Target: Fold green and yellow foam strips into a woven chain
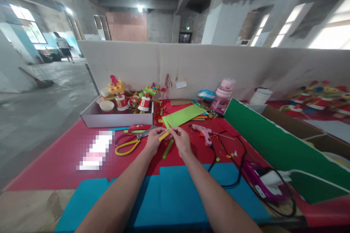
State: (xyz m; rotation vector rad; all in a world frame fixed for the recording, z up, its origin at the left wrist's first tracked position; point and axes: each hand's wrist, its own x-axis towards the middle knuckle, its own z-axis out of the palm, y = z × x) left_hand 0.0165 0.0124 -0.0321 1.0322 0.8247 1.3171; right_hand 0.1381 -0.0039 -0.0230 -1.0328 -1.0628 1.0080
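Yellow strip [164, 135] pinched between two hands above the bench [64, 147]

In the head view, the left hand [154, 139] and right hand [181, 139] each grip the strip in closed fingertips, midway between the bench's left and right sides. Yellow-handled scissors [139, 136] lie just beside the left hand; a pink glue gun [205, 135] lies near the right. A light-green sheet [185, 116] rests beyond them, blue sheets [175, 193] along the bench's near edge. A white box [117, 120] holding paper cups [106, 107] stands toward the back left corner.
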